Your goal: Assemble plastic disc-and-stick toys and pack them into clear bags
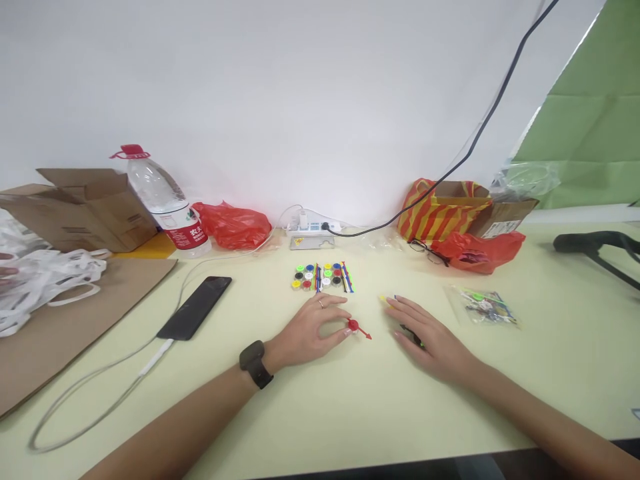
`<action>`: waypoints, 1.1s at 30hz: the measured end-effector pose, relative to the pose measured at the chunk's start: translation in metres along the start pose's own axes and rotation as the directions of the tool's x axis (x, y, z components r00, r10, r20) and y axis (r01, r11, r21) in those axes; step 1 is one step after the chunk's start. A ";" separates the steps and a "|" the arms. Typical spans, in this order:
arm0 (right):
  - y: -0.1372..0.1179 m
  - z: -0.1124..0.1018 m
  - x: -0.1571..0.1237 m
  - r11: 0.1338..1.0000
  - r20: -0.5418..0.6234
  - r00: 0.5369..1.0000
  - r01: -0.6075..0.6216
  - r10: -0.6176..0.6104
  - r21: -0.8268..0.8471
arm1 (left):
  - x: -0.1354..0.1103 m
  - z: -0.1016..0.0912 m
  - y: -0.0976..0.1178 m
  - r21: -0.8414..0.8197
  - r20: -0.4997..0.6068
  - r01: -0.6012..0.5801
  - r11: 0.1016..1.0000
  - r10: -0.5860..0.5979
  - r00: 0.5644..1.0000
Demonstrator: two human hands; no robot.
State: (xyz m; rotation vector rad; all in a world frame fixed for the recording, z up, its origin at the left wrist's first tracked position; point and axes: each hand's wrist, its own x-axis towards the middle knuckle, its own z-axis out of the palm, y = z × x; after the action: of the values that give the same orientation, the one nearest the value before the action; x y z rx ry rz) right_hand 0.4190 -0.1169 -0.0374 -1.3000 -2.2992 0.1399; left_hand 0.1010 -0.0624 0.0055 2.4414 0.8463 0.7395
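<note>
Between its thumb and index finger, my left hand pinches a small red disc close to the table top. A red arrow-shaped piece sticks out from the disc toward the lower right. My right hand lies palm down to the right of it, fingers stretched out. Small black and green pieces show beneath its thumb side, and a yellow piece by its fingertips; the palm hides the rest. Beyond my hands, several coloured round pieces stand in rows beside thin coloured sticks.
At left are a phone with a white cable, a water bottle, a cardboard box and white straps. A hand part shows at the left edge. Rightward lie a parts bag and a red bag.
</note>
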 end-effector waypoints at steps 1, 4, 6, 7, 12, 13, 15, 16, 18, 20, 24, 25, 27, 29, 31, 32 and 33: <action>-0.004 -0.001 -0.003 1.000 -0.003 1.000 0.003 -0.003 0.009 | 0.000 0.000 0.000 0.001 -0.003 -0.003 1.000 0.003 1.000; -0.015 -0.003 -0.014 0.999 -0.005 1.000 0.014 -0.014 0.029 | 0.000 0.001 -0.002 -0.012 -0.024 -0.023 1.000 0.023 0.999; -0.022 -0.003 -0.022 0.999 0.003 1.000 0.029 -0.029 0.042 | 0.001 0.003 -0.004 -0.023 -0.036 -0.029 0.999 0.029 0.999; -0.025 -0.003 -0.026 0.998 0.013 0.999 0.039 -0.040 0.050 | 0.001 0.004 -0.005 -0.026 -0.042 -0.028 0.999 0.027 0.999; -0.044 -0.006 -0.040 0.988 0.120 0.984 0.121 -0.132 0.095 | 0.001 0.006 -0.008 -0.029 -0.072 -0.009 1.000 0.007 0.997; -0.051 -0.008 -0.040 0.983 0.150 0.976 0.143 -0.160 0.116 | 0.001 0.006 -0.009 -0.030 -0.076 -0.008 1.000 0.006 0.997; -0.066 -0.013 -0.039 0.966 0.211 0.952 0.187 -0.223 0.177 | 0.001 0.007 -0.010 -0.030 -0.078 -0.009 1.000 0.007 0.997; -0.074 -0.016 -0.036 0.955 0.238 0.937 0.208 -0.257 0.212 | 0.001 0.007 -0.011 -0.030 -0.081 -0.011 0.999 0.009 0.997; -0.089 -0.018 -0.030 0.929 0.283 0.901 0.252 -0.328 0.272 | 0.001 0.009 -0.012 -0.033 -0.093 -0.016 0.999 0.013 0.996; -0.100 -0.017 -0.021 0.901 0.306 0.867 0.297 -0.393 0.315 | 0.002 0.009 -0.012 -0.043 -0.095 -0.012 0.999 0.008 0.995; -0.099 -0.003 0.002 0.865 0.248 0.849 0.378 -0.465 0.330 | 0.003 0.007 -0.009 -0.090 -0.058 0.038 0.995 -0.043 0.997; -0.095 0.001 0.008 0.863 0.225 0.851 0.399 -0.474 0.309 | 0.003 0.005 -0.008 -0.105 -0.048 0.048 0.993 -0.053 0.997; -0.087 0.009 0.021 0.863 0.193 0.850 0.444 -0.491 0.240 | 0.002 0.001 -0.005 -0.137 -0.021 0.059 0.989 -0.062 0.998; -0.079 0.014 0.033 0.859 0.178 0.841 0.488 -0.510 0.157 | 0.001 -0.003 -0.003 -0.163 0.012 0.063 0.985 -0.062 0.998; -0.071 0.018 0.042 0.855 0.147 0.842 0.512 -0.519 0.082 | -0.001 -0.007 -0.002 -0.173 0.051 0.060 0.983 -0.052 0.997; -0.067 0.020 0.045 0.857 0.117 0.849 0.513 -0.515 0.050 | -0.001 -0.009 -0.002 -0.173 0.075 0.056 0.983 -0.043 0.996; -0.063 0.021 0.048 0.863 0.079 0.859 0.505 -0.505 0.025 | -0.001 -0.010 -0.002 -0.172 0.094 0.048 0.984 -0.033 0.995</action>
State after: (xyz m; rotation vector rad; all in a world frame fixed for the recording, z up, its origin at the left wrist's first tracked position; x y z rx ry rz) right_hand 0.3394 -0.1083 -0.0180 -0.6547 -2.6255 0.0180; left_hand 0.0932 -0.0593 0.0109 2.2780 0.7611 0.6534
